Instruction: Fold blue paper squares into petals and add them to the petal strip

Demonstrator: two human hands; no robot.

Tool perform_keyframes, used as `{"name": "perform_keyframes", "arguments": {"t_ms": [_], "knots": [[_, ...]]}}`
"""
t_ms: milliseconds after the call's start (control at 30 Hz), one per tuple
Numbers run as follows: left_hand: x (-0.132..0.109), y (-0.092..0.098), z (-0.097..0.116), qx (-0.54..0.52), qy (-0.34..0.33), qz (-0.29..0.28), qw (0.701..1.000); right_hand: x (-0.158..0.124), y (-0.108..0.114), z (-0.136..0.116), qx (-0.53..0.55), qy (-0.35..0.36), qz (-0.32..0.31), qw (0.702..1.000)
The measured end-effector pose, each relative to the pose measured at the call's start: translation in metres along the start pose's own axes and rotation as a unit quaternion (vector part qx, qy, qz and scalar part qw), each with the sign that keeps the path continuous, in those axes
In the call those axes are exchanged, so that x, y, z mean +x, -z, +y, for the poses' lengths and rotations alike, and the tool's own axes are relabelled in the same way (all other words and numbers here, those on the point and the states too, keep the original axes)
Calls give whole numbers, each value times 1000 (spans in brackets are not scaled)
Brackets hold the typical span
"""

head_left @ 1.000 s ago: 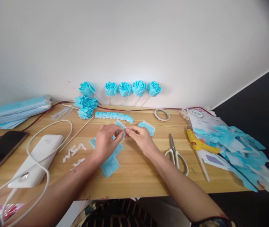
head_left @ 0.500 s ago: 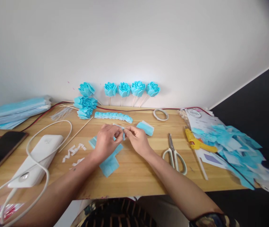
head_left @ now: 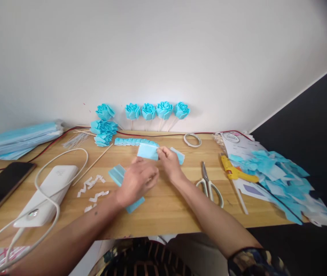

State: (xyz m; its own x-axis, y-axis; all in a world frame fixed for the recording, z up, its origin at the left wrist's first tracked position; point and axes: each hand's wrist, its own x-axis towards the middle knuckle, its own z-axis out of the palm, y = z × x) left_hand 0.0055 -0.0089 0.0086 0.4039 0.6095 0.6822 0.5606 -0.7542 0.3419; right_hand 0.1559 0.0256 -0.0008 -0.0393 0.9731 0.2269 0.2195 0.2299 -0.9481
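Left hand (head_left: 139, 179) curled, blurred; can't tell if its fingers hold anything. Right hand (head_left: 170, 164) fingers pinch blue sheet (head_left: 147, 151) over table (head_left: 166, 214). Likely sheet-handling step; next move calls for steady pinch. Blue row (head_left: 126, 142) behind.

Holding a pale-blue sheet (head_left: 146, 151) by its right edge in the right hand (head_left: 169, 163), above a wooden table (head_left: 169, 214).
Curling the blurred left hand (head_left: 140, 178) near the sheet's lower edge, over loose blue pieces (head_left: 118, 175); showing four blue flowers (head_left: 148, 111) against the wall (head_left: 152, 57), with scissors (head_left: 206, 178) lying between the right forearm (head_left: 203, 212) and a yellow glue gun (head_left: 238, 173).
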Motion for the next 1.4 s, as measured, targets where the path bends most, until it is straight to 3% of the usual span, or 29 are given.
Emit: {"name": "perform_keyframes", "arguments": {"t_ms": [67,133,233,367,500,667,800,1000,1200,1400], "knots": [[-1,2,1,-38,20,1,999,5,5,2,31,-9,1,999],[0,6,-4,-89,132,63,985,7,8,2,67,-18,-12,998],[4,16,-16,-242,303,145,910,8,10,-1,98,-34,-16,994],[10,25,-21,-415,387,100,818,9,13,1,117,-41,-7,992],[12,31,-14,-463,410,51,784,9,14,2,125,-43,-9,991],[8,41,-20,-458,399,55,792,8,13,0,149,-63,-6,987],[0,63,-36,-416,415,122,800,8,13,0,163,-63,-15,984],[-25,94,-53,-289,407,133,856,10,15,0,179,-81,-6,980],[-42,101,-53,-209,448,106,863,17,24,0,201,-87,6,976],[-32,98,-59,-195,413,91,885,35,52,-18,205,-61,55,975]]}}
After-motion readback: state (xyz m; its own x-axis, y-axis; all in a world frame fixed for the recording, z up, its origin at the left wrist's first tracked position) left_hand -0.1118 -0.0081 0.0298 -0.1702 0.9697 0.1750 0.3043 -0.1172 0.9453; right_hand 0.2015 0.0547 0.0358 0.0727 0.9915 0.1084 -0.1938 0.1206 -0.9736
